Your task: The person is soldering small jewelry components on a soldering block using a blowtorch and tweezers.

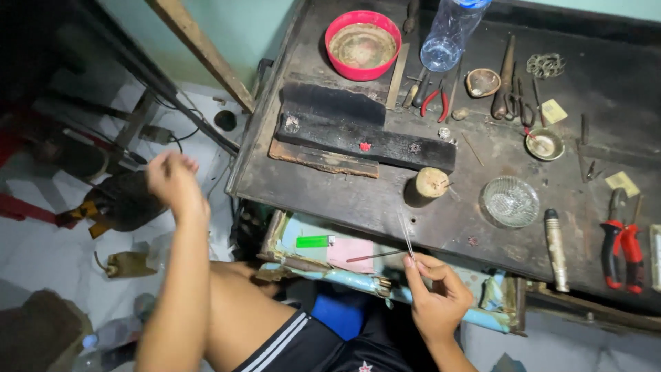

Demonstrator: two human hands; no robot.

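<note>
Now, far left, the left hand [173,178] hangs out past the bench [344,196] edge, above the pale floor [48,255], blurred, fingers curled in loosely; whether it holds anything cannot be told. Below it on the floor sits a dark bottle-like lump [120,200]. Moving right, a green lighter [314,241] lies in the open drawer [330,265] under the bench, next to a pink slip [351,251], with a thin red-tipped stick [375,256] slanting across it. Up on the bench, a long black block [365,141] lies crosswise, and behind it a red bowl [363,45] near the back edge. Next, the right hand [434,293], low over the drawer's right end, thumb and forefinger pinched tight on tweezers [407,238], whose thin tips point up toward the bench front. Just above them a short wooden stump [431,183] stands upright on the bench. A clear bottle [451,31] stands at the back. Further right, a glass dish [510,201], a pale cylinder tool [556,249] beside it, and red-handled pliers [622,248] near the right edge.
</note>
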